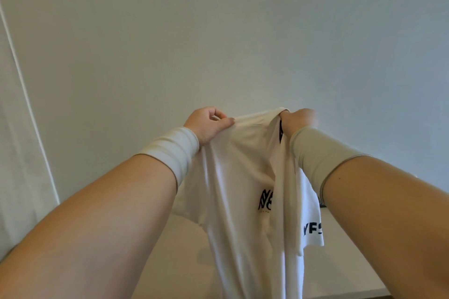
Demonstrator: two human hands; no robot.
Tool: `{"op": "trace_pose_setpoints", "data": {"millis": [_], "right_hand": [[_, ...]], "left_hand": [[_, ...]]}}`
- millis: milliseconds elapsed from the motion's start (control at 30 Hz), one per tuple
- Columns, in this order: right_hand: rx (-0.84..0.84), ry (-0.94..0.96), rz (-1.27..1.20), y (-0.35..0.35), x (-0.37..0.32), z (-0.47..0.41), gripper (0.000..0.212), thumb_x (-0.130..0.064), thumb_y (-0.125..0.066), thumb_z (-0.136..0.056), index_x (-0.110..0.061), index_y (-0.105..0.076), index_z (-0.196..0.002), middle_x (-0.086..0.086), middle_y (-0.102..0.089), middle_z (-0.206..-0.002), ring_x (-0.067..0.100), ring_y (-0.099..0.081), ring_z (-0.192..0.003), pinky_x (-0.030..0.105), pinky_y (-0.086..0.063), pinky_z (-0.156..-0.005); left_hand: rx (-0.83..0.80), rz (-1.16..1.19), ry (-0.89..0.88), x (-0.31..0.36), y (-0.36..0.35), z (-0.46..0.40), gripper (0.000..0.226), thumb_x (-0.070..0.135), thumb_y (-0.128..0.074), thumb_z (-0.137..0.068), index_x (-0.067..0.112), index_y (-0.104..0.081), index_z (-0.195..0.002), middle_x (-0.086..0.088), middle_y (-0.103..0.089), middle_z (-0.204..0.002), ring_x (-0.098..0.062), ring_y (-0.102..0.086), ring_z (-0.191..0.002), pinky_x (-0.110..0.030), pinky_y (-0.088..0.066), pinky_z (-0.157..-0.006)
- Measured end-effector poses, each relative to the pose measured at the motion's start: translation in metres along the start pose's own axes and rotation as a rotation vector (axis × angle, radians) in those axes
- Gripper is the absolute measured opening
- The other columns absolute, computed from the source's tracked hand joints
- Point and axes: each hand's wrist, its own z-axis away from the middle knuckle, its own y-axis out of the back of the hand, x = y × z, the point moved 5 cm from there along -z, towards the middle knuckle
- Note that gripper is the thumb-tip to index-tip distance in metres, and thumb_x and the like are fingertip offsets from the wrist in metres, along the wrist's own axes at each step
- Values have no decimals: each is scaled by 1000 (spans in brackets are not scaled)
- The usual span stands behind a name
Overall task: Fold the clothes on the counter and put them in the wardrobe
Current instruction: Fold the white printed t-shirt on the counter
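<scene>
A: Head view, item one: white T-shirt (243, 177), dark lettering on chest and sleeve, held up in the air at centre frame and hanging lengthwise toward 6 o'clock. Its lower part runs out of frame, so whether the hem rests on the counter cannot be told.

B: Hands?

A: Left hand (209, 126) at 11 o'clock of the shirt, thumb and curled fingers pinching the top edge. Right hand (300, 120) at 1 o'clock, fingers closed round the bunched fabric of the other top corner. Both wrists wear pale sleeve cuffs. The hands are near each other, so the cloth sags in folds between them.

B: Step in hand?

A: Judged: opening the shirt out ahead of folding. Done well, the person would draw the hands apart until the top edge runs straight, let the twisted right side drop free, then lay the shirt flat with the print face down.

B: Edges and room?

A: Light counter (184, 257) below, from 7 to 5 o'clock. Its front edge shows at the lower right, with one small dark object, too small to name, near the right forearm. Plain wall (218, 31) behind. A pale vertical panel edge (26, 104) stands at 9 o'clock. Open air lies to both sides for spreading the arms.
</scene>
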Motion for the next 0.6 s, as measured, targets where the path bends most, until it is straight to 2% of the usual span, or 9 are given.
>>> {"op": "trace_pose_setpoints", "data": {"millis": [67,133,167,233,300,333,400,467,600], "right_hand": [[-25,-34,6,-1,4,2,39,-19,-54,-89,-13,-32,-57,1,-32,-53,18,-30,-46,25,-22,-44],[-121,-25,61,-9,3,9,38,-25,-58,-87,-12,-39,-58,2,-41,-55,20,-37,-47,25,-29,-48],[-204,-11,79,-17,3,13,39,-33,-59,-88,-11,-46,-59,5,-49,-60,21,-43,-50,26,-36,-53],[-383,8,65,-37,4,22,50,-49,-53,-92,-11,-60,-59,7,-58,-76,24,-54,-65,30,-47,-75],[-503,-10,17,-52,7,33,59,-55,-42,-95,-14,-71,-64,6,-59,-88,29,-59,-88,38,-46,-96],[-534,-25,-9,-57,8,37,60,-56,-38,-96,-14,-74,-71,5,-57,-90,30,-59,-96,41,-44,-100],[-566,-47,-32,-64,9,42,61,-52,-33,-99,-11,-76,-84,1,-55,-84,28,-58,-95,41,-42,-100],[-584,-57,-22,-68,11,46,61,-47,-31,-102,-6,-75,-92,-3,-54,-77,21,-54,-82,36,-40,-97],[-641,-69,17,-84,15,53,62,-47,-29,-101,-7,-72,-80,2,-62,-79,25,-57,-84,40,-43,-101]], "left_hand": [[8,-28,-25,8,-1,-3,19,31,-73,-83,21,-61,-72,4,-59,-75,-14,-55,-72,-27,-46,-73],[20,5,-36,14,-2,-6,21,28,-71,-85,20,-60,-69,2,-58,-73,-16,-53,-72,-28,-45,-73],[22,18,-38,16,-2,-7,21,28,-70,-86,20,-60,-69,1,-57,-74,-16,-52,-72,-28,-44,-73],[8,6,-37,20,-3,-9,22,30,-69,-87,20,-59,-70,3,-56,-74,-14,-50,-71,-27,-42,-71],[-9,-9,-42,22,-5,-9,21,30,-68,-88,20,-59,-71,5,-55,-73,-12,-50,-70,-24,-42,-70],[-16,-11,-42,22,-5,-9,21,29,-68,-88,20,-59,-71,5,-56,-73,-12,-50,-71,-23,-42,-69],[-24,-16,-35,21,-4,-8,21,29,-68,-88,20,-59,-71,6,-55,-73,-11,-50,-71,-21,-41,-68],[-27,-22,-28,18,-2,-8,22,30,-68,-88,20,-59,-71,6,-55,-73,-11,-49,-72,-22,-41,-69],[-35,16,3,12,6,-8,21,30,-69,-87,21,-60,-70,4,-57,-76,-15,-51,-77,-28,-43,-78]]}}
